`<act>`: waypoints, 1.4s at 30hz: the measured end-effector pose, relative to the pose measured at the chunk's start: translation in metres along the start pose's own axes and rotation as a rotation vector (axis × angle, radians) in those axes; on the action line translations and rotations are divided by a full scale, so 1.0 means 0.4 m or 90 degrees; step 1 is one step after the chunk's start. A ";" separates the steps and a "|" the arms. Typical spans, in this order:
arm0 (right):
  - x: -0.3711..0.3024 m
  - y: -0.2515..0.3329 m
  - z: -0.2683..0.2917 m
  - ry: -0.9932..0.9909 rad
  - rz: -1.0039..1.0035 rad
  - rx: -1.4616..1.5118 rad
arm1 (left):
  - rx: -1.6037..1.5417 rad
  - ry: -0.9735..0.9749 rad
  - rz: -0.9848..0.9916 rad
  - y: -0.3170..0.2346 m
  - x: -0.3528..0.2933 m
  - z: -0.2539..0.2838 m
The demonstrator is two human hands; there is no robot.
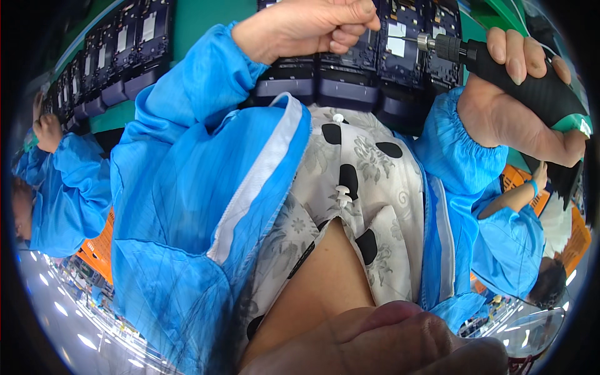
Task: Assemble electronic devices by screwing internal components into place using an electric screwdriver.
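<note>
My right hand (519, 94) is wrapped round a black electric screwdriver (459, 50) with a green end. Its thin bit points left, over a dark purple device housing (400, 56) that has a white patch inside; whether the tip touches it I cannot tell. Just left of the bit, my left hand (312, 28) is closed in a pinch above the housings. Anything between those fingertips is too small or hidden to make out. Side by side under both hands stand several open housings (347, 94) with small parts showing inside.
Another row of dark housings (112, 56) stretches away to the left on a green work surface (190, 25). A co-worker in a blue smock (72, 194) is at the left, with a hand by that row. Another person in blue (509, 250) is at the right, near orange chair backs (574, 237).
</note>
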State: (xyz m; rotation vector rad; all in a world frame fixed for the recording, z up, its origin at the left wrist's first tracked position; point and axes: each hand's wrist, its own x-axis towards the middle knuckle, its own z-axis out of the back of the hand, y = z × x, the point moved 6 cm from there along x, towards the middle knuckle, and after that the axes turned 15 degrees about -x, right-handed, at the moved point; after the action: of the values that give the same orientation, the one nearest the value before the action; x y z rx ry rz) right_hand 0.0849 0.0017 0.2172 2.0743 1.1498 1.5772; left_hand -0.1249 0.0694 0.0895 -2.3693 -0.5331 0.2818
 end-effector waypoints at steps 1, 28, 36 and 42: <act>0.008 -0.005 -0.012 0.004 0.003 0.005 | 0.005 -0.003 -0.004 0.002 0.000 0.001; 0.022 -0.069 0.000 -0.096 -0.030 0.019 | 0.058 -0.047 -0.032 0.018 0.000 0.003; 0.011 -0.059 -0.003 -0.052 0.010 -0.027 | 0.115 -0.041 -0.061 0.020 0.001 0.014; 0.010 -0.060 -0.003 -0.006 0.022 -0.041 | 0.191 -0.070 -0.125 0.012 0.005 0.013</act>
State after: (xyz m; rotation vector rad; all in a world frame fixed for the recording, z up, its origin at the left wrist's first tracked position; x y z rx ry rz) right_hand 0.0740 0.0197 0.2048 2.0680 1.0519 1.5967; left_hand -0.1235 0.0699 0.0822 -2.0040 -0.7175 0.3761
